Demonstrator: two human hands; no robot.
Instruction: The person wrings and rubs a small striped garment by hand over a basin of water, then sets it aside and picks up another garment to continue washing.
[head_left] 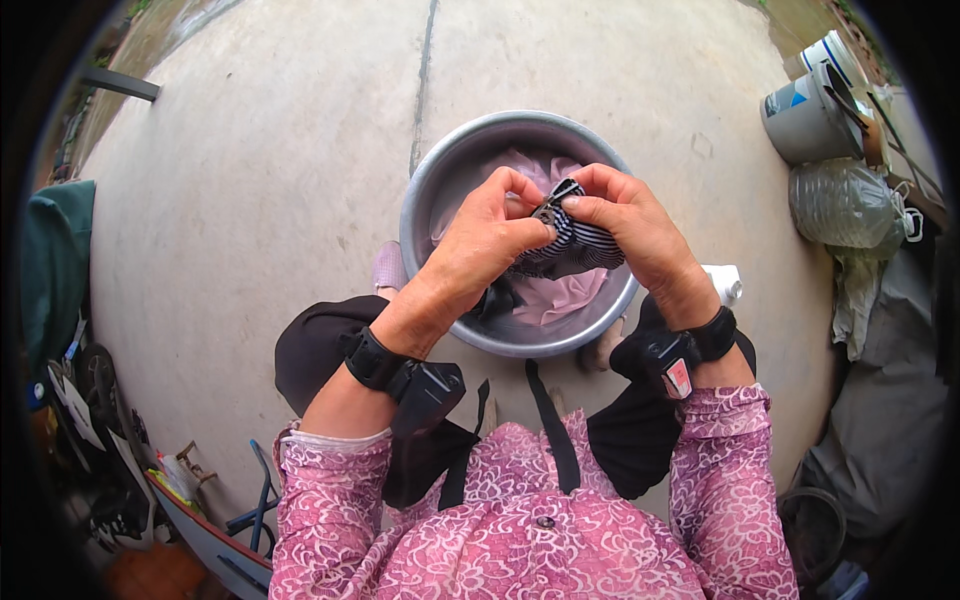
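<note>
A black-and-white striped cloth (596,240) is bunched up between my two hands, above a round metal basin (428,170). My left hand (487,228) pinches its left edge between thumb and fingers. With thumb and forefinger, my right hand (632,215) grips the upper right part, where a dark band or edge shows. Whether the cloth is a whole garment cannot be told. Below it in the basin lie pink cloth (560,297) and some dark cloth (495,298). How much water the basin holds is not visible.
Around the basin is a concrete floor (270,150). A white bottle (724,284) stands right of it. At the far right are a grey bucket (808,115), a large clear plastic jug (840,205) and a grey tarp (870,400). Green cloth (58,265) hangs at the left.
</note>
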